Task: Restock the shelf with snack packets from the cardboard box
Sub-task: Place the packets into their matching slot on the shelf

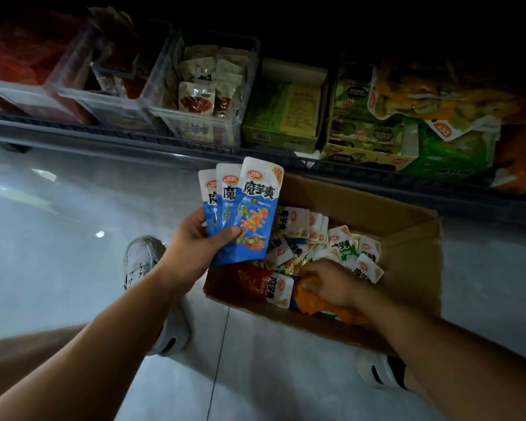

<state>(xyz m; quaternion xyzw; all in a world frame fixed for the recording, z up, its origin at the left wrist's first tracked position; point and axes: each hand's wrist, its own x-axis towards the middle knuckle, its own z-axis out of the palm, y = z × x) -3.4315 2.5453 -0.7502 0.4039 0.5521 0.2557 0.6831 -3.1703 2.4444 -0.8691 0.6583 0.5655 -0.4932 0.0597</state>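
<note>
Packets (240, 208), three blue, fanned and pinched in left hand (199, 243) above cardboard box (392, 220) on floor (58, 208), below shelf (134, 138). Right hand (328, 284) deep in box, curled round orange packet (308, 302). Could slide out of that loose fan while digging one-handed and land outside box.

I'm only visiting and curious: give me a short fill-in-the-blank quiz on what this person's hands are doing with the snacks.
1. The left hand holds ___ blue packets, fanned out.
2. The right hand is down inside the cardboard box, on a packet coloured ___.
3. The cardboard box stands on the ___, in front of the shelf.
Missing words: three; orange; floor.
</note>
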